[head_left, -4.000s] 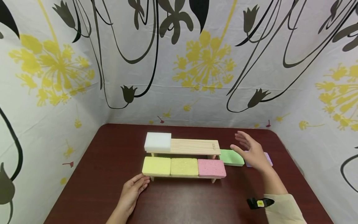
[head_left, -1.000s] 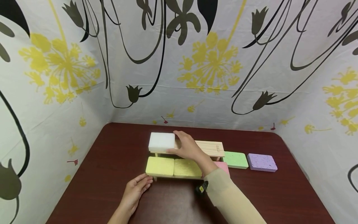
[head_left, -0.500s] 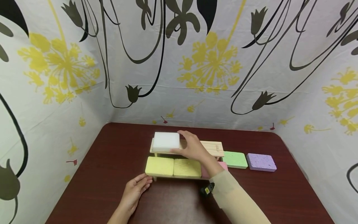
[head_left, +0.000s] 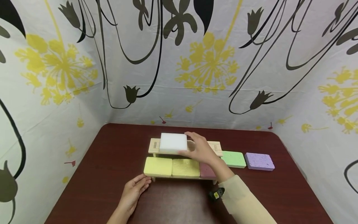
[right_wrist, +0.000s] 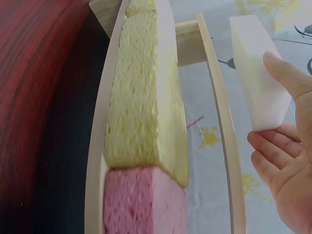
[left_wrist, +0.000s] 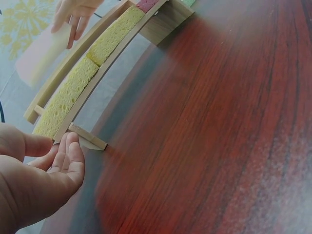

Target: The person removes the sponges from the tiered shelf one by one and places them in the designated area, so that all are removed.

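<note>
In the head view my left hand (head_left: 131,191) pinches the left end of the front wooden stand (left_wrist: 88,135), thumb on one side and fingers on the other. That stand carries two yellow sponges (head_left: 158,166) and a pink sponge (head_left: 207,171), partly hidden by my right arm. My right hand (head_left: 202,151) holds a white sponge (head_left: 173,142) by its right end, between thumb and fingers. The sponge is over the back wooden stand (head_left: 154,145), left of its middle. Right wrist view: the white sponge (right_wrist: 261,73) appears beside the back stand's rail (right_wrist: 222,107); contact cannot be told.
A green sponge (head_left: 233,159) and a purple sponge (head_left: 259,161) lie on the dark red table (head_left: 84,174), right of the stands. A patterned cloth (head_left: 156,109) rises behind the table's far edge and along both sides.
Four seconds ago my right hand was empty near the purple sponge. Over the last second it has shifted the white sponge rightward from the back stand's left end. My left hand stays put.
</note>
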A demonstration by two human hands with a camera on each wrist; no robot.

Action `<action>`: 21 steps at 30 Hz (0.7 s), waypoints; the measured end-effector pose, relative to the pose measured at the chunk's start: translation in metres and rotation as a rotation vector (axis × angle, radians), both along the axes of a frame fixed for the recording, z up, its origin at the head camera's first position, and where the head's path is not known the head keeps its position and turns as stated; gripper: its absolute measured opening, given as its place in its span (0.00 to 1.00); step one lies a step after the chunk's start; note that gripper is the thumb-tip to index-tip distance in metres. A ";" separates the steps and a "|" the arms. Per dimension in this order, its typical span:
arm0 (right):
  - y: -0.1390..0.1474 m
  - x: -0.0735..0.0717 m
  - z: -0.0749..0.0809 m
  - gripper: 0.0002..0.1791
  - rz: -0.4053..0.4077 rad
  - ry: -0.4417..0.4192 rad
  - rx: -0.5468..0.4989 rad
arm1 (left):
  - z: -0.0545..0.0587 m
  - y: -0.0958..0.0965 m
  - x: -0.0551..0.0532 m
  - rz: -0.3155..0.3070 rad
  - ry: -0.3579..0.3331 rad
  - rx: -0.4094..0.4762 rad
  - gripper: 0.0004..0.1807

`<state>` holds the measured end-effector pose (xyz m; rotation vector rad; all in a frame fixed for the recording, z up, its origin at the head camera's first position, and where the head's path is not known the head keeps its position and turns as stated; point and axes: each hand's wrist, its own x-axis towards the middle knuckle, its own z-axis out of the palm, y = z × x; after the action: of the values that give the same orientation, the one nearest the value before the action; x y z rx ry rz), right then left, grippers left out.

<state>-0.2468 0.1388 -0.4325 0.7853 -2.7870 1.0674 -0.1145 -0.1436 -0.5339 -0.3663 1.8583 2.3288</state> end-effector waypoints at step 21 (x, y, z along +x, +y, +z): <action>0.045 0.021 -0.004 0.48 -0.097 0.021 -0.026 | 0.003 0.000 0.000 0.012 -0.014 0.000 0.25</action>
<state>-0.2256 0.1842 -0.4367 0.6467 -2.7565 1.0704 -0.1145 -0.1434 -0.5312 -0.3933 1.8554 2.3273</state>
